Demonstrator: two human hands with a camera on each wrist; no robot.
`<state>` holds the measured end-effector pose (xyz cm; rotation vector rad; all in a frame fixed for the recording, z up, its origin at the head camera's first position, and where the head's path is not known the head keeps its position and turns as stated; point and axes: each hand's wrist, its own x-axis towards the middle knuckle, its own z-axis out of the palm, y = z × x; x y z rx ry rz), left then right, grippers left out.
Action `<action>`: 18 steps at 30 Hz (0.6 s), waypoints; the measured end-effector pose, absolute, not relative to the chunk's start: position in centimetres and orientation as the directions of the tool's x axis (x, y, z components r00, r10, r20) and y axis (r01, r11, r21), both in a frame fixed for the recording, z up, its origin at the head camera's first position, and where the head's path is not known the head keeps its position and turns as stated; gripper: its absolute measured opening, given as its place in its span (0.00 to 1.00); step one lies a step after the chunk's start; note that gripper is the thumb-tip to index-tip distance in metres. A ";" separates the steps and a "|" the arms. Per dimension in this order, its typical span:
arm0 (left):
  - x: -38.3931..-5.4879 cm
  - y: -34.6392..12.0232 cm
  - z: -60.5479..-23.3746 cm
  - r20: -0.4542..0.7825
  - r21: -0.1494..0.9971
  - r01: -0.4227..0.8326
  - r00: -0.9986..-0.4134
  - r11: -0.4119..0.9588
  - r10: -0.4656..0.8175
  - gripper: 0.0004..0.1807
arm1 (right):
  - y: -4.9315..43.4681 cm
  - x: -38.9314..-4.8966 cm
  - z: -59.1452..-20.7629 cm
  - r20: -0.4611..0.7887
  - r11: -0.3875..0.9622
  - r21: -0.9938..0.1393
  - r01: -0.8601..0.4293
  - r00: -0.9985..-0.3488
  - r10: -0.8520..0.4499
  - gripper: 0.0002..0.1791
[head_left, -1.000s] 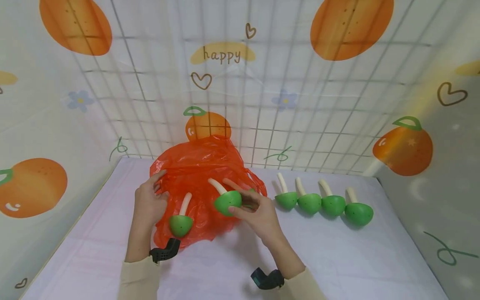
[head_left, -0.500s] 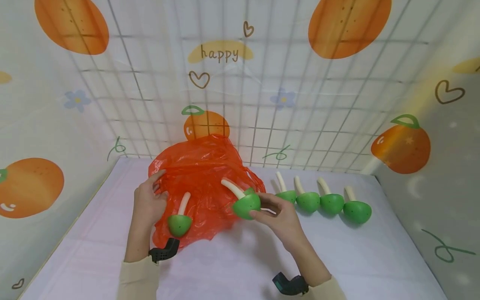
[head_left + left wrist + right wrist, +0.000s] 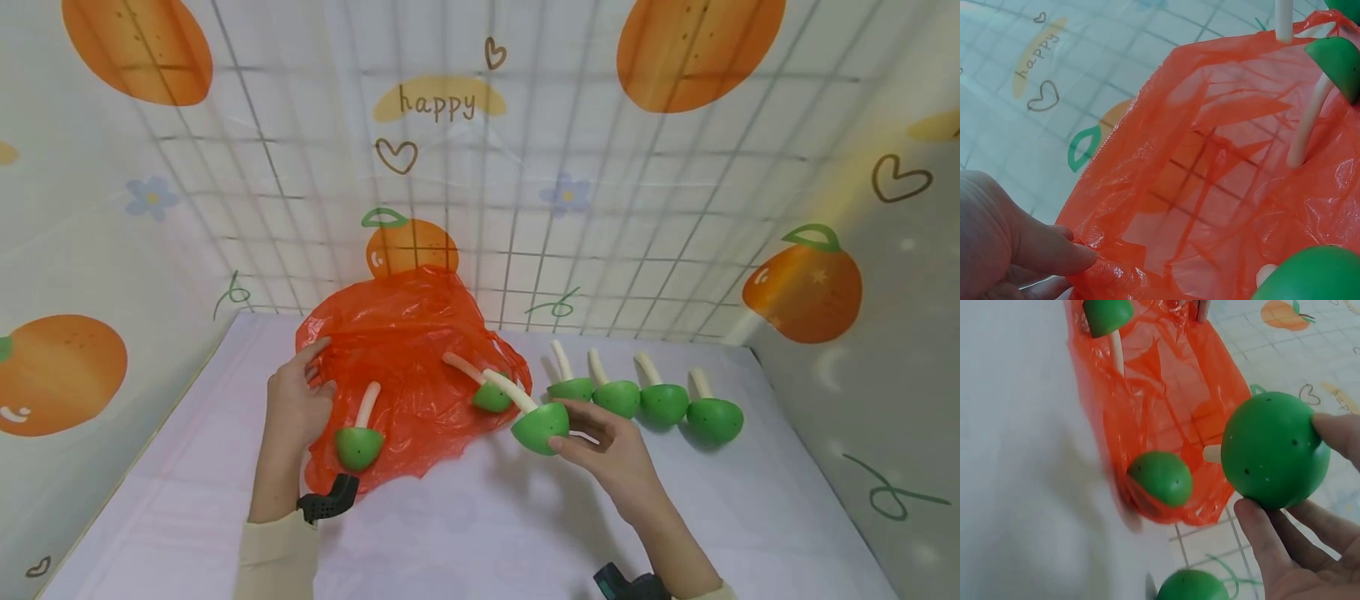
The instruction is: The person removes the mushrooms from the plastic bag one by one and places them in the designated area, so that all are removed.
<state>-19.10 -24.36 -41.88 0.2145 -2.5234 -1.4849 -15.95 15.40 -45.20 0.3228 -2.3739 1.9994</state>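
Observation:
My right hand (image 3: pixel 611 454) holds a toy mushroom (image 3: pixel 542 429) by its green cap, white stem pointing up and left. In the right wrist view, thumb and fingers grip the cap (image 3: pixel 1275 450) from both sides. A red plastic bag (image 3: pixel 405 321) lies spread beneath and behind two more green mushrooms. One of these mushrooms (image 3: pixel 360 448) sits at the bag's left front; another mushroom (image 3: pixel 491 397) is at its right side, partly behind the held one. My left hand (image 3: pixel 298 408) pinches the bag's left edge; the left wrist view shows the thumb on the red film (image 3: pixel 1104 269).
Several matching mushrooms stand in a row right of the bag, the rightmost mushroom (image 3: pixel 715 422) nearest the right wall. The white table (image 3: pixel 465 542) runs back to a cloth-covered wire grid (image 3: pixel 600 208) printed with oranges. Patterned cloth hangs on both sides.
My right hand has moved right and slightly toward me with the mushroom, off the bag. This uncovers the mushroom on the bag's right side. My left hand stays on the bag's edge.

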 end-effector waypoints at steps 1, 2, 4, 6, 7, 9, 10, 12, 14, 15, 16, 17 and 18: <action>-19.1 -24.4 -41.9 0.104 0.875 -0.020 -0.969 0.485 -0.226 0.35 | 15.7 -15.8 -45.3 0.144 0.160 -0.973 -0.167 -0.979 -0.141 0.30; -19.1 -24.4 -41.9 0.105 0.874 -0.019 -0.969 0.486 -0.226 0.35 | 16.0 -15.7 -45.3 0.142 0.164 -0.973 -0.164 -0.980 -0.138 0.30; -19.1 -24.3 -41.9 0.101 0.873 -0.021 -0.969 0.487 -0.223 0.35 | 16.6 -15.4 -45.4 0.143 0.154 -0.974 -0.164 -0.980 -0.137 0.30; -19.1 -24.3 -41.9 0.094 0.873 -0.027 -0.970 0.486 -0.224 0.35 | 17.2 -15.2 -45.6 0.149 0.148 -0.974 -0.170 -0.979 -0.141 0.30; -19.1 -24.3 -41.8 0.091 0.874 -0.030 -0.970 0.485 -0.225 0.35 | 17.5 -15.1 -45.6 0.156 0.145 -0.974 -0.176 -0.977 -0.143 0.30; -19.0 -24.3 -41.7 0.081 0.877 -0.038 -0.971 0.478 -0.225 0.35 | 18.2 -14.9 -45.8 0.167 0.141 -0.972 -0.188 -0.975 -0.150 0.30; -19.0 -24.3 -41.7 0.079 0.878 -0.039 -0.971 0.476 -0.225 0.35 | 18.6 -14.8 -45.9 0.171 0.153 -0.969 -0.194 -0.973 -0.152 0.30; -19.0 -24.2 -41.7 0.079 0.879 -0.038 -0.971 0.474 -0.225 0.36 | 19.4 -14.6 -46.2 0.173 0.153 -0.969 -0.196 -0.973 -0.153 0.30; -19.0 -24.2 -41.6 0.079 0.881 -0.036 -0.971 0.471 -0.223 0.36 | 20.3 -14.4 -46.5 0.174 0.172 -0.965 -0.200 -0.972 -0.156 0.29; -19.0 -24.2 -41.6 0.080 0.882 -0.035 -0.972 0.470 -0.222 0.35 | 20.7 -14.4 -46.7 0.176 0.179 -0.963 -0.203 -0.972 -0.157 0.29; -19.0 -24.2 -41.6 0.084 0.882 -0.031 -0.972 0.471 -0.221 0.35 | 21.1 -14.3 -46.8 0.180 0.186 -0.960 -0.208 -0.971 -0.158 0.29; -19.0 -24.2 -41.5 0.083 0.882 -0.031 -0.972 0.470 -0.220 0.35 | 21.5 -14.3 -47.0 0.181 0.188 -0.960 -0.209 -0.971 -0.158 0.28; -19.0 -24.2 -41.5 0.083 0.882 -0.030 -0.973 0.470 -0.217 0.35 | 21.9 -14.3 -47.1 0.184 0.195 -0.957 -0.214 -0.970 -0.159 0.28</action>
